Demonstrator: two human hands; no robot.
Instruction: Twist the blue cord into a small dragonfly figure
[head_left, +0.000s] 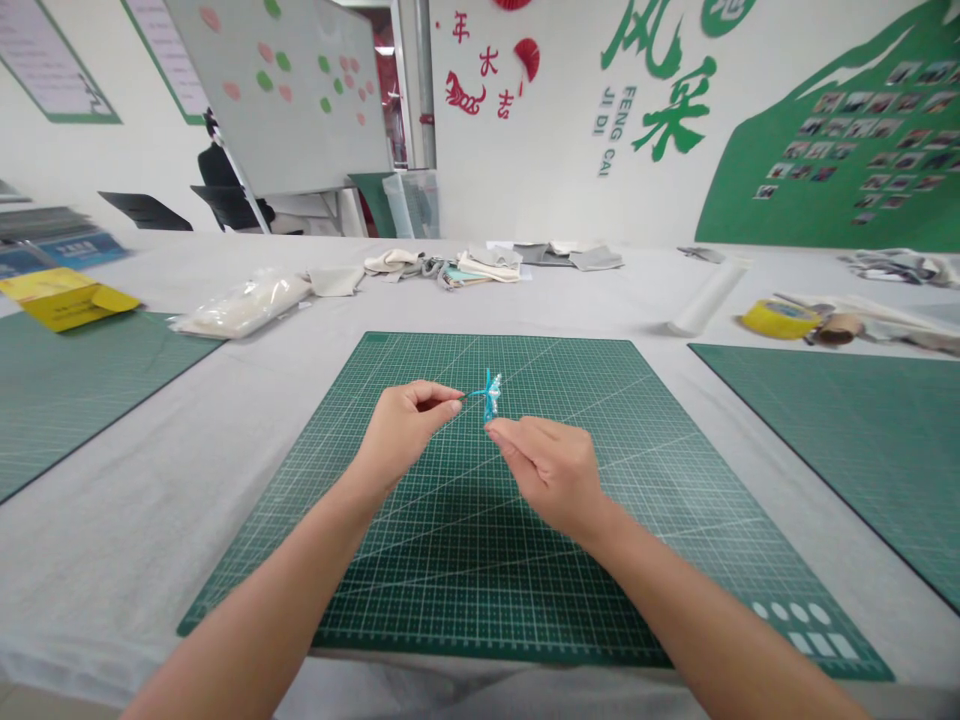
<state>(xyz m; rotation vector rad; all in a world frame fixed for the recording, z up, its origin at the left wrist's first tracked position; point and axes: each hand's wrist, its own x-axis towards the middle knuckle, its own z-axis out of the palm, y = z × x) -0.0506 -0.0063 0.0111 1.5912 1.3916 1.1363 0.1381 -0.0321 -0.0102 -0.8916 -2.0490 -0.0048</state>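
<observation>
A small bright-blue knotted piece of cord or ribbon (490, 393) hangs just above the middle of a green cutting mat (420, 600). My left hand (407, 423) pinches a thin strand that runs from its left side. My right hand (553, 467) pinches its lower end from the right. Both hands have their fingers pressed together. The two hands are a few centimetres apart over the mat, with both forearms reaching in from the near edge. The blue piece is too small to make out in detail.
Two more green mats lie at the left (67, 385) and right (862, 430). A yellow box (64, 297), a clear plastic bag (244, 303), folded cloths (465, 265), a white roll (709, 297) and a yellow tape roll (780, 319) sit at the back. A whiteboard (277, 90) stands behind.
</observation>
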